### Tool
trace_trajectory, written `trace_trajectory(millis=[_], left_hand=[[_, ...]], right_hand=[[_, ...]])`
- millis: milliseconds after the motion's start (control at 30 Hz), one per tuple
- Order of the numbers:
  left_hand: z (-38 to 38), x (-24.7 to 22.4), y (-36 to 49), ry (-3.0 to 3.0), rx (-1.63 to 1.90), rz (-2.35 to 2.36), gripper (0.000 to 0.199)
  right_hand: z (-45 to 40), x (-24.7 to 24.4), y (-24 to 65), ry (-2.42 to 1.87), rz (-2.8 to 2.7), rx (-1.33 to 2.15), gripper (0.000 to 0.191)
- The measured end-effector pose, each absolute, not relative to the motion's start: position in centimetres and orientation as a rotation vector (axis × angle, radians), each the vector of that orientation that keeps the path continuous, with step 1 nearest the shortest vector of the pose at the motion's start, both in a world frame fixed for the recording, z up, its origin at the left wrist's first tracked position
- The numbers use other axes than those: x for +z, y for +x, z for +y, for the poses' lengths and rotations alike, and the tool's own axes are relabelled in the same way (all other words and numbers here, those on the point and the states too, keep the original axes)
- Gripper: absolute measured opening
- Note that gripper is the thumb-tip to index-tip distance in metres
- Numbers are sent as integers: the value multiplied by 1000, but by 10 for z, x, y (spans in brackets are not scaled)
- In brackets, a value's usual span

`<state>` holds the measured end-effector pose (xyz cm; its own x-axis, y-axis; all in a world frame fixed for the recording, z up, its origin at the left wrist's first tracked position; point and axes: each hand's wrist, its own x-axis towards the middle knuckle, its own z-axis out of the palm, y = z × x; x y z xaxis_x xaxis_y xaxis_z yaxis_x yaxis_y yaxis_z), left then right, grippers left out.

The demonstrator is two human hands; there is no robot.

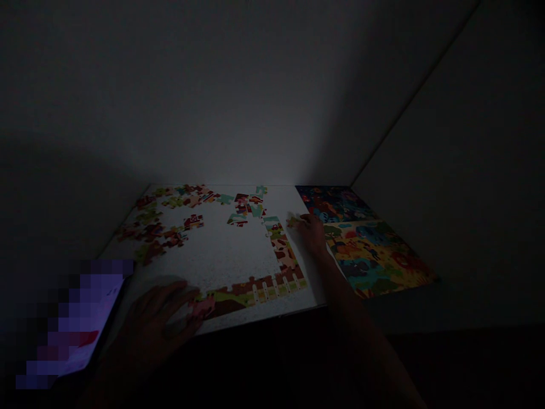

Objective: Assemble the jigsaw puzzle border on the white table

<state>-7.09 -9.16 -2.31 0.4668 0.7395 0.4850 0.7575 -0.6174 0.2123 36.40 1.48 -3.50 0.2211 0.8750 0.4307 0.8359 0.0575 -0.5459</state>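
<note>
My right hand pinches a small greenish puzzle piece over the white tabletop, just right of the joined pieces. Those joined pieces form an L: a right column with a tractor and cow patches, and a bottom row with a white fence. At the row's left end, beside a pink section, lies my left hand, palm down with its fingers apart. Its fingertips are at or very near that section; dimness hides whether they press on it.
Loose puzzle pieces are heaped along the table's left and back. A smaller cluster sits near the column's top. Two finished pictures, a dark one and a savanna one, lie at right. A lit screen stands front left; walls rise behind.
</note>
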Motion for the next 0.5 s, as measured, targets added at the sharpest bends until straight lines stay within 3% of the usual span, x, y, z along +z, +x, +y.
trace_trajectory(millis=[500], left_hand=[[-95,-17,-65,-2643,-845,-1446,34]], right_hand=[[14,-34,356,-1870,-1539,75,40]])
